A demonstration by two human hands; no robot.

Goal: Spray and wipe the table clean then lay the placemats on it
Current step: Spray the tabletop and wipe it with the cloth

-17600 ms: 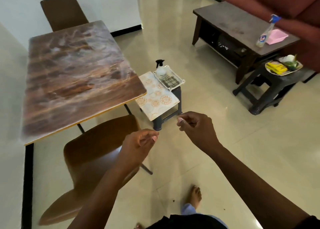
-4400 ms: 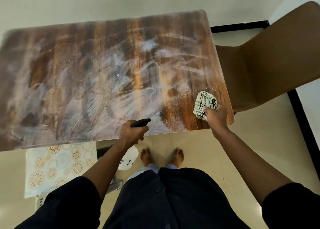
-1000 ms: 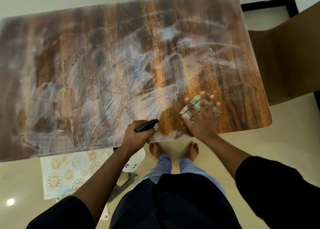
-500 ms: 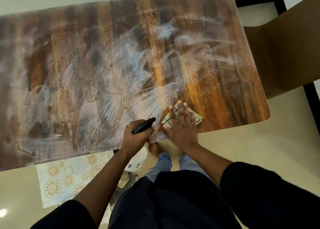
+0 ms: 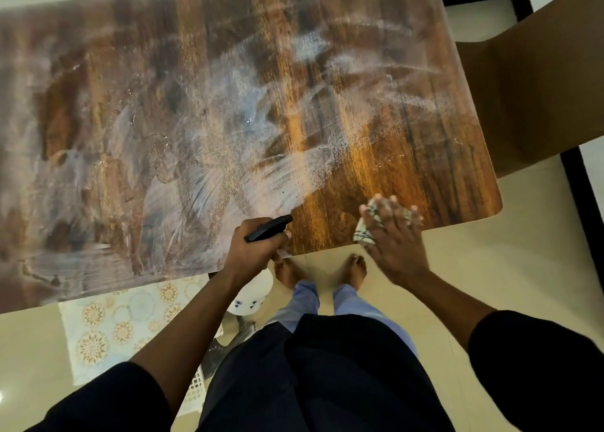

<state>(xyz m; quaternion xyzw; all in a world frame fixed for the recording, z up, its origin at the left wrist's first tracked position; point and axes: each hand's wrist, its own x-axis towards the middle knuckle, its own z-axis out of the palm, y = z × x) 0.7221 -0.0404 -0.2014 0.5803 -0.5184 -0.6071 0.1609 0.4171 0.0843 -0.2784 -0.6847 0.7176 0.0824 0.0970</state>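
Note:
The wooden table [image 5: 408,157] fills the upper view, smeared with white streaks over its left and middle; its near right corner shows bare wood. My right hand [image 5: 392,235] presses a white black-checked cloth [image 5: 365,234] flat on the table near its front edge, fingers spread. My left hand [image 5: 251,255] grips a white spray bottle [image 5: 253,296] by its black trigger head [image 5: 268,228] at the table's front edge; the bottle body hangs below the edge. White placemats with gold circle patterns [image 5: 124,327] lie below the table at the lower left.
A brown chair [image 5: 529,82] stands close against the table's right end. A white perforated tray [image 5: 196,389] peeks out beside my left arm, low down. My bare feet [image 5: 320,268] stand on the cream tiled floor just under the front edge.
My right hand has slid the cloth to the right along the front edge, after sweeping left half a second ago. The left hand with the bottle has stayed in place.

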